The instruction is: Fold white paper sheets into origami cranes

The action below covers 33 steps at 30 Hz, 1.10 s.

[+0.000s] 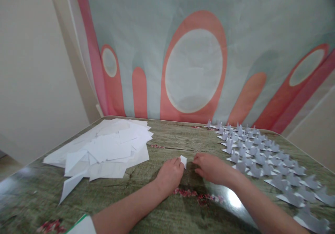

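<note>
Near the middle of the table, my left hand point(171, 173) is closed on a small folded piece of white paper point(183, 161). Part of the paper sticks out past the fingertips; the rest is hidden under them. Just to the right, my right hand point(212, 167) hovers or rests close to the tabletop with its fingers bent. A gap shows between its thumb and forefinger, and nothing is visible in it. The two hands are apart.
A loose pile of white paper sheets point(112, 146) spreads over the left side of the wood-patterned table point(167, 134). Many small folded paper figures point(258, 157) stand in rows along the right. A printed backdrop point(146, 24) hangs behind the far edge.
</note>
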{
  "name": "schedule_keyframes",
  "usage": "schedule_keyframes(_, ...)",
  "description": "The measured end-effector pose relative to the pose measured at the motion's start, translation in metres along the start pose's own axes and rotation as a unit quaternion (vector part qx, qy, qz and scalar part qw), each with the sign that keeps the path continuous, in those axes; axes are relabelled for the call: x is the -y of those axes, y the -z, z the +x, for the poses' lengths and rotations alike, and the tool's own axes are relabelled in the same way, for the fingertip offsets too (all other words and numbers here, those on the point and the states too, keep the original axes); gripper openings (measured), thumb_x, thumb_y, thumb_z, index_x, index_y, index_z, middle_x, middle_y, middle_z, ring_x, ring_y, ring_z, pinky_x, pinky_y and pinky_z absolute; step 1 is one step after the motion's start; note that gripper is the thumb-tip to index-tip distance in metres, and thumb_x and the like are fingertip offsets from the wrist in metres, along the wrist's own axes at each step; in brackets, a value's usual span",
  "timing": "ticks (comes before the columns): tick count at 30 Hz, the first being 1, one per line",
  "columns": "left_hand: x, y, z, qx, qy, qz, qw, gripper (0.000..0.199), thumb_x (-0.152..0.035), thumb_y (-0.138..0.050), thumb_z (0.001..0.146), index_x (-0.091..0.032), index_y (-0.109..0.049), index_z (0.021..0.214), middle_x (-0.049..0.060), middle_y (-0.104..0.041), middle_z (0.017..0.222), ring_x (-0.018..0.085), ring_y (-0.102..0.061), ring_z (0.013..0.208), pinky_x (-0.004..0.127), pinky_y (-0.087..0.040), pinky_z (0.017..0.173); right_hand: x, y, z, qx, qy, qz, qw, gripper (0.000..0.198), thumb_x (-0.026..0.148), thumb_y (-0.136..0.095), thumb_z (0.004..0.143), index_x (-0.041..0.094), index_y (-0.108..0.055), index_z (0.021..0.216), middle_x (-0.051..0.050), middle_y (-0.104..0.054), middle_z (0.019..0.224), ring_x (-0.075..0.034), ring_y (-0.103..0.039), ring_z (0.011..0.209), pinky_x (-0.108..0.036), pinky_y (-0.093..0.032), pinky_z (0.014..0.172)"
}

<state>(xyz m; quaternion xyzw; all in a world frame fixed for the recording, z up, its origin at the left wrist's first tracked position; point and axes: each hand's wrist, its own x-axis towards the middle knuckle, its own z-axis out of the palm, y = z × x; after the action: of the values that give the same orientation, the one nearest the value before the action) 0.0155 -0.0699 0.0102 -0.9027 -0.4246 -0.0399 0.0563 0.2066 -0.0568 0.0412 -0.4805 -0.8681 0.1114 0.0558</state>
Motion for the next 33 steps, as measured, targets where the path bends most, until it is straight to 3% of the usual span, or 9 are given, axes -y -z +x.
schedule_keyframes(4,0.004,0.0,-0.002,-0.009,-0.006,-0.035,0.999,0.032,-0.006,-0.043,0.079,-0.007,-0.052,0.109,0.017,-0.056,0.115,0.023,-0.052,0.109,0.037,-0.041,0.094,-0.01,-0.019,0.019,-0.032,0.01,0.007,0.999,0.039,0.006,-0.047,0.075,0.02,-0.063,0.108,-0.011,-0.057,0.116,-0.024,-0.051,0.107,-0.034,-0.037,0.09)
schedule_keyframes(9,0.01,-0.002,-0.002,-0.027,-0.021,-0.073,0.997,0.03,-0.005,-0.044,0.076,-0.009,-0.054,0.104,0.014,-0.059,0.111,0.022,-0.052,0.109,0.036,-0.04,0.095,-0.024,-0.032,0.028,-0.052,0.04,0.044,0.997,0.052,-0.002,-0.039,0.073,0.027,-0.064,0.108,-0.006,-0.056,0.119,-0.021,-0.049,0.109,-0.036,-0.035,0.093)
schedule_keyframes(16,0.01,0.0,-0.002,-0.045,-0.019,-0.08,0.996,0.03,-0.005,-0.043,0.078,-0.01,-0.055,0.105,0.013,-0.06,0.107,0.021,-0.053,0.105,0.035,-0.041,0.093,-0.032,-0.038,0.033,-0.119,0.051,0.227,0.965,0.033,0.01,-0.047,0.077,0.025,-0.071,0.094,-0.006,-0.063,0.105,-0.019,-0.057,0.096,-0.035,-0.042,0.087)
schedule_keyframes(22,0.012,0.0,-0.001,-0.055,-0.025,-0.09,0.994,0.026,-0.008,-0.041,0.083,-0.012,-0.057,0.103,0.01,-0.06,0.104,0.02,-0.051,0.104,0.035,-0.041,0.092,-0.02,-0.045,0.035,-0.146,0.041,0.261,0.954,0.021,0.021,-0.053,0.08,0.022,-0.07,0.092,-0.004,-0.066,0.094,-0.016,-0.06,0.088,-0.03,-0.045,0.083)
schedule_keyframes(27,0.012,0.002,0.0,-0.042,-0.022,-0.091,0.995,0.027,-0.005,-0.043,0.079,-0.012,-0.057,0.101,0.01,-0.059,0.098,0.021,-0.052,0.098,0.034,-0.043,0.088,-0.03,-0.052,0.036,-0.202,-0.019,0.245,0.948,0.025,0.021,-0.052,0.079,0.019,-0.067,0.099,-0.007,-0.065,0.094,-0.02,-0.058,0.089,-0.035,-0.043,0.083)
schedule_keyframes(33,0.01,0.007,-0.001,-0.015,-0.027,-0.078,0.996,0.026,-0.006,-0.043,0.078,-0.011,-0.058,0.099,0.01,-0.061,0.094,0.022,-0.054,0.093,0.033,-0.044,0.085,-0.03,-0.053,0.036,-0.199,-0.025,0.227,0.953,0.019,0.024,-0.059,0.075,0.02,-0.069,0.09,-0.006,-0.063,0.091,-0.02,-0.057,0.087,-0.036,-0.042,0.082)
